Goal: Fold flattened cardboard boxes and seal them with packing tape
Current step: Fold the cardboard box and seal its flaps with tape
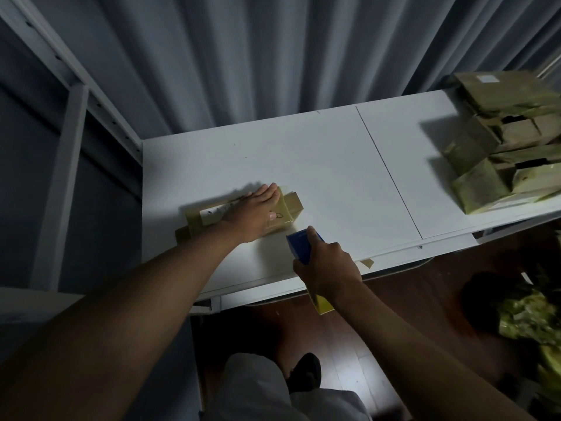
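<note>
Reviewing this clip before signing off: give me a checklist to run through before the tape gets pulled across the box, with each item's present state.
1. Box lies flat on the table: ok.
2. Left hand presses the box down: ok.
3. Right hand grips the tape dispenser: ok.
4. Dispenser at the box's near edge: ok.
5. Tape end stuck to the box: cannot tell.
6. Flaps fully closed: cannot tell; the hand covers the seam.

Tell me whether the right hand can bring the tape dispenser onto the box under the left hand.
Probably yes. The right hand grips the blue tape dispenser just off the near end of the box, with bare table between. The left hand lies flat over the box's middle, leaving that end exposed.
</note>
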